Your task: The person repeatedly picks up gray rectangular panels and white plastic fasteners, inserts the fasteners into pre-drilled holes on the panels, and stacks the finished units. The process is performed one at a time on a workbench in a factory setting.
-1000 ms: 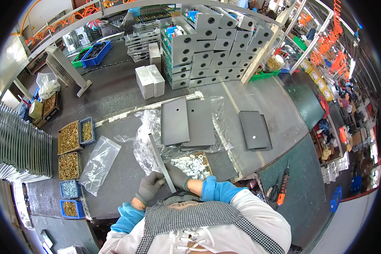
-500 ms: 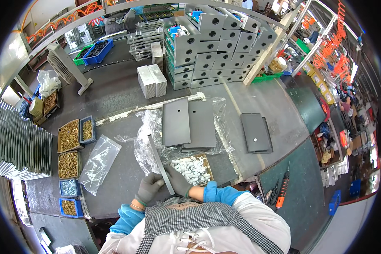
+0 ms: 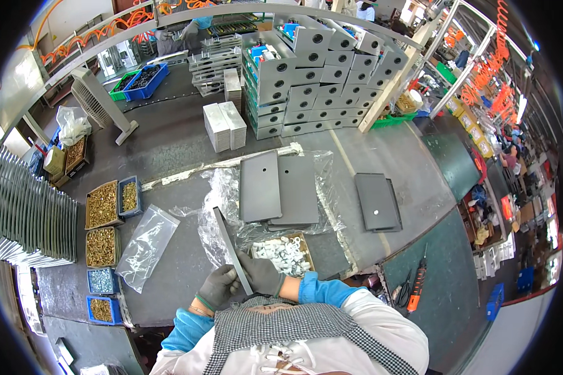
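A flat grey metal panel point(image 3: 226, 240) stands on edge in front of me, seen almost edge-on and leaning up to the left. My right hand point(image 3: 264, 275), gloved in grey, grips its near end from the right side. On the panel's other side is my left hand point(image 3: 216, 289), also gloved, with curled fingers close to the panel's lower part. Whatever those fingers pinch, if anything, is too small to tell. Just beyond my right hand lie white plastic parts point(image 3: 280, 255) in a shallow cardboard box point(image 3: 309, 251).
More grey panels point(image 3: 259, 190) lie stacked on plastic film ahead, and others point(image 3: 376, 201) to the right. Bins of brass-coloured hardware point(image 3: 101, 203) and a clear bag point(image 3: 145, 247) are at left. An orange electric screwdriver point(image 3: 417, 289) lies at right. Metal housings point(image 3: 319, 94) are piled behind.
The panel's far end has shifted slightly to the left and nearer to me. My left hand has moved slightly down, and its fingers are more curled beside the panel.
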Tool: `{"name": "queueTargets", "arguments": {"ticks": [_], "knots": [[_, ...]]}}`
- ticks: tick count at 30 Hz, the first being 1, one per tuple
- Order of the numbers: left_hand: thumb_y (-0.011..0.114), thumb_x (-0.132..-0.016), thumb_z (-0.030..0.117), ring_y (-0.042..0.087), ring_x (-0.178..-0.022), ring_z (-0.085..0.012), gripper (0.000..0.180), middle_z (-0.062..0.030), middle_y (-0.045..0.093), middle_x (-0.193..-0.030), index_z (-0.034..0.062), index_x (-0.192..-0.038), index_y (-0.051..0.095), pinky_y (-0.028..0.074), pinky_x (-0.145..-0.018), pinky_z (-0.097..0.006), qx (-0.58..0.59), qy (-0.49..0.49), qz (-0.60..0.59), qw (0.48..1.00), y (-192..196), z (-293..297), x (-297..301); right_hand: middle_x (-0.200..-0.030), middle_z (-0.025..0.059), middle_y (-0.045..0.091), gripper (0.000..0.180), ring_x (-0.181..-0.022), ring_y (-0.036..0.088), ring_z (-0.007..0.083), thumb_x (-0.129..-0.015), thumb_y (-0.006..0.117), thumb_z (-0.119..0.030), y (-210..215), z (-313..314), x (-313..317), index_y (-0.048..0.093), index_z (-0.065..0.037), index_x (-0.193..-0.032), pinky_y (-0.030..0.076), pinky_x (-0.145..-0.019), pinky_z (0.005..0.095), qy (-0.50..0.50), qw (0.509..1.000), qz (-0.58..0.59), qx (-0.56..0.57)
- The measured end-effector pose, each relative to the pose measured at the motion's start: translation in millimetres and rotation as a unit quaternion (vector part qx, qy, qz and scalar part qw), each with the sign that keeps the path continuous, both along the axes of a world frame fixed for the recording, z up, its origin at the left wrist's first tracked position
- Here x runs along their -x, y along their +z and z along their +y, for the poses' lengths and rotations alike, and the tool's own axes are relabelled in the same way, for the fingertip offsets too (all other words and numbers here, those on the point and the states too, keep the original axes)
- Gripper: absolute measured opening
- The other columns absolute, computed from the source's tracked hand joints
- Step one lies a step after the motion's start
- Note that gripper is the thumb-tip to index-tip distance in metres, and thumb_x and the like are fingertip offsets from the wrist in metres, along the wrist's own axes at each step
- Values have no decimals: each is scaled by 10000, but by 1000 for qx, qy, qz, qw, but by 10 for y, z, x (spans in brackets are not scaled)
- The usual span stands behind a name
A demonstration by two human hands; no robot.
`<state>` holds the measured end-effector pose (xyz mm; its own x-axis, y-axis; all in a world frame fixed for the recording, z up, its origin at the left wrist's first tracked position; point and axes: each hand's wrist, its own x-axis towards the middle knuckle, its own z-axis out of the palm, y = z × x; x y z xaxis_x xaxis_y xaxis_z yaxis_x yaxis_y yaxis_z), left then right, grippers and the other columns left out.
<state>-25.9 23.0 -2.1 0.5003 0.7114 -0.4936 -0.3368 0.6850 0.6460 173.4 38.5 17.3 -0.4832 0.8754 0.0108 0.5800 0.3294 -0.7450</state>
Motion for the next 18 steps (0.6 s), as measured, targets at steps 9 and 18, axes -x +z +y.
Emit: {"name": "queueTargets", "arguments": {"ticks": [9,18], "knots": [[673,-999,177,596,-708,-114,216,-63,672,-840,-17,-1080,626,511,-656,-258,-111,65,157,979,18,-119,-152,-1079,246,695,590,-942,715,337,-1051,470,-380,-77,79,24,326,-96,-1548,562,-825,424,-63,973,111,193],[671,-983,106,616,-716,-118,161,-82,685,-865,-15,-1077,625,540,-659,-285,-156,72,164,971,-119,-114,-190,-1142,144,675,465,-943,663,180,-1030,480,-214,105,199,73,486,12,-1436,552,-845,314,-112,859,244,436]]}}
